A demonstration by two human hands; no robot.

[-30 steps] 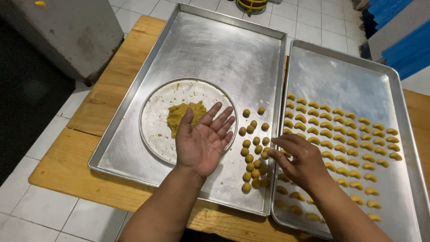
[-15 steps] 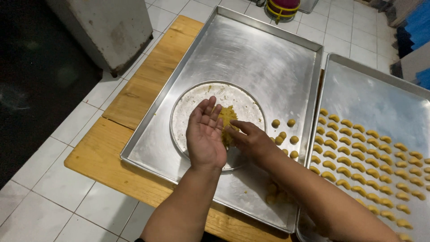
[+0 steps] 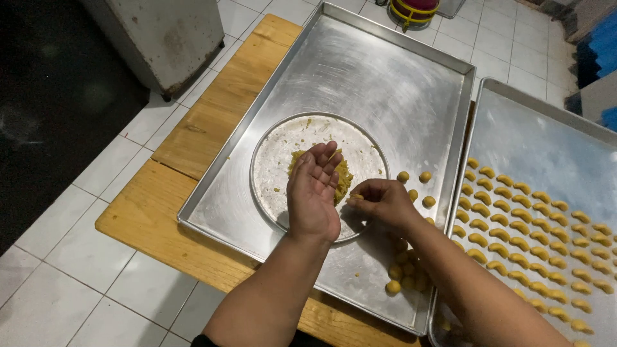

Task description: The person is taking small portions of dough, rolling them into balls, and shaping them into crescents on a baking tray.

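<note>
Forearms: both come in from the bottom edge, elbows cut off by the frame.
Dough balls: small round yellow balls (image 3: 403,270) lie clustered on the near right part of the left tray, partly hidden under the right forearm; a few more sit just beyond the right hand.
Left hand: left hand (image 3: 313,193) stands on edge over the round plate, palm turned right, fingers loosely spread and holding nothing I can see.
Right hand: right hand (image 3: 380,200) is just beside it, fingertips pinched narrow on a small bit of yellow dough; how much it holds is too small to tell.
Dough heap: crumbly yellow dough (image 3: 340,175) lies near the plate's middle, mostly hidden behind the left hand.
Plate: round metal plate (image 3: 276,167), flat, dusted with crumbs, lies inside the left tray.
Left tray: left tray (image 3: 360,71), dull scuffed metal with a low raised rim; its far half is bare, open room.
Right tray: right tray (image 3: 546,141) sits just beside it, rims nearly touching, cut off at the right edge; rows of curved yellow pieces (image 3: 514,218) fill its near part.
Board: wooden board (image 3: 193,135) under the trays, its left strip uncovered, edge over white floor tiles (image 3: 58,283).
Far: grey cabinet (image 3: 167,32) at top left; yellow object (image 3: 418,9) at the top, cut off.
</note>
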